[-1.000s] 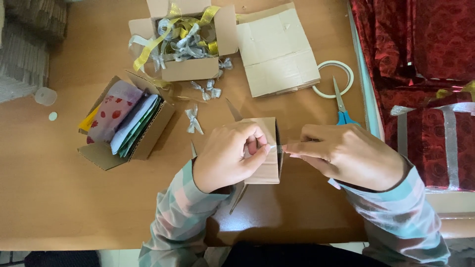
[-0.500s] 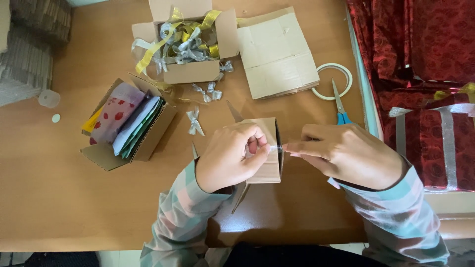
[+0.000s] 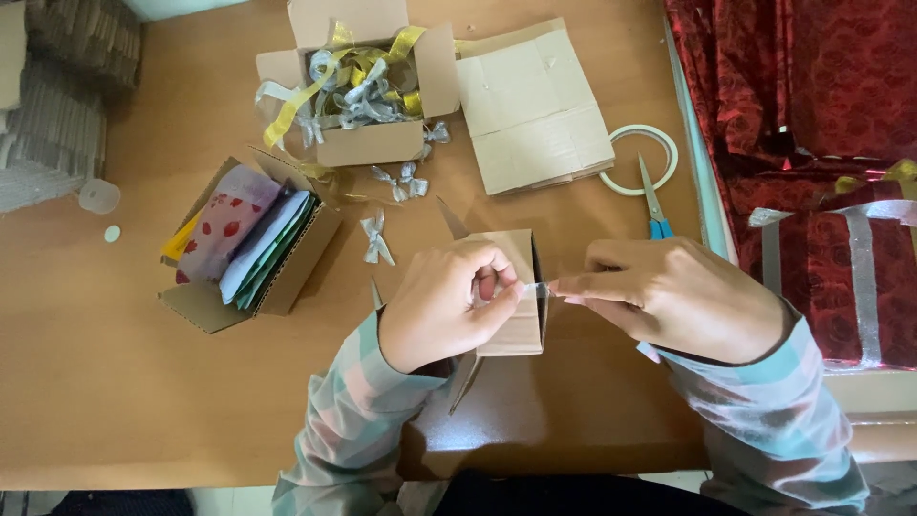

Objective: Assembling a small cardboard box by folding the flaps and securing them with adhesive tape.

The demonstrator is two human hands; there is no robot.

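the picture is bright and the light is soft and even, like daylight in a room. the wooden table (image 3: 115, 382) looks warm and orange. dark shadow lies under the person's arms, near the bottom middle of the table. the left hand (image 3: 449, 306) and the right hand (image 3: 669, 296) look sharp, with only small soft shadows under them. the shiny red wrapping paper (image 3: 812, 86) has little bright spots of glare. the gold and silver ribbons (image 3: 358, 76) shine too. the stack of cardboard (image 3: 57, 105) at the top left is a bit darker and fuzzier. the edges look a little bent.
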